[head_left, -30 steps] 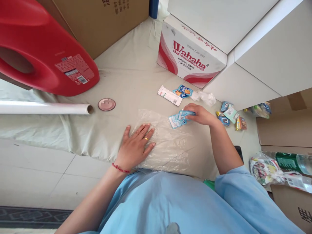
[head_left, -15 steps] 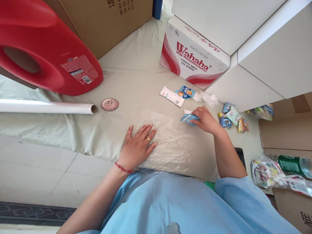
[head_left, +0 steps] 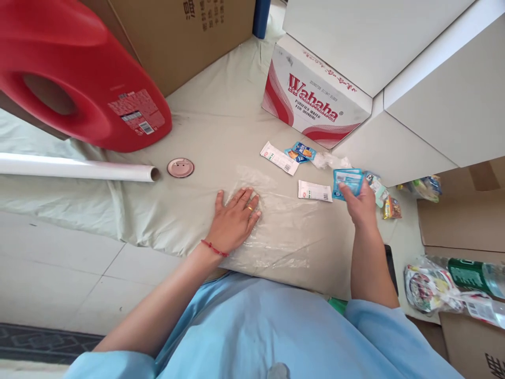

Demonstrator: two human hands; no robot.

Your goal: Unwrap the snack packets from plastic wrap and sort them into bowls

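Observation:
My left hand (head_left: 233,221) lies flat, fingers spread, on a clear plastic bag (head_left: 282,239) laid out on the cloth-covered table (head_left: 213,126). On the right, my right hand (head_left: 361,202) pinches blue snack packets (head_left: 347,181), fanned slightly, thumb on top. One white snack packet (head_left: 314,190) lies just left of them, and another white packet (head_left: 279,158) sits farther back. Touching that one are small blue packets (head_left: 302,151), with a crumpled clear plastic piece (head_left: 331,160) beside them. Behind my right hand are more small packets (head_left: 391,207), partly hidden by it.
A Wahaha water carton (head_left: 315,100) stands at the back beside white cabinets (head_left: 426,131). To the left are a red jug (head_left: 130,105), a white tube (head_left: 79,168) and a round pin badge (head_left: 180,167). Bottles (head_left: 473,273) and cardboard boxes (head_left: 461,210) are at the right.
My right hand has moved right with the blue packets, turning their faces up, away from the nearer white packet, which now shows fully. My left hand stays flat on the bag.

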